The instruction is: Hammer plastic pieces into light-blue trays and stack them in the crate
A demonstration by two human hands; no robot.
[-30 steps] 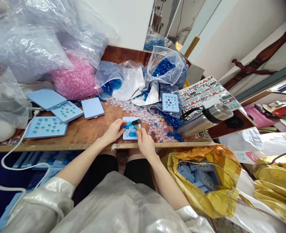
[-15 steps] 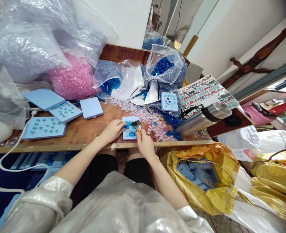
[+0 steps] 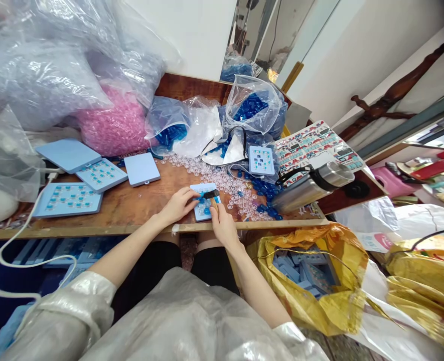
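A small light-blue plastic panel with clear and blue pieces on it lies near the table's front edge. My right hand is closed around the wooden handle of a small hammer, whose dark head is over the panel. At the panel's left side is my left hand, its thumb and fingertips drawn together by a blue piece. Whatever is between those fingertips is too small to make out. Loose clear plastic pieces and dark-blue pieces are scattered just beyond and to the right.
Light-blue panels lie at the left. Bags of pink pieces and blue pieces stand behind. A steel flask lies beside a printed sheet on the right. Below the table edge, a yellow sack holds more panels.
The panel has turned slightly and shifted a little to the right. My left fingertips have moved slightly at its side. The hammer stays in my right hand, its head just above the panel.
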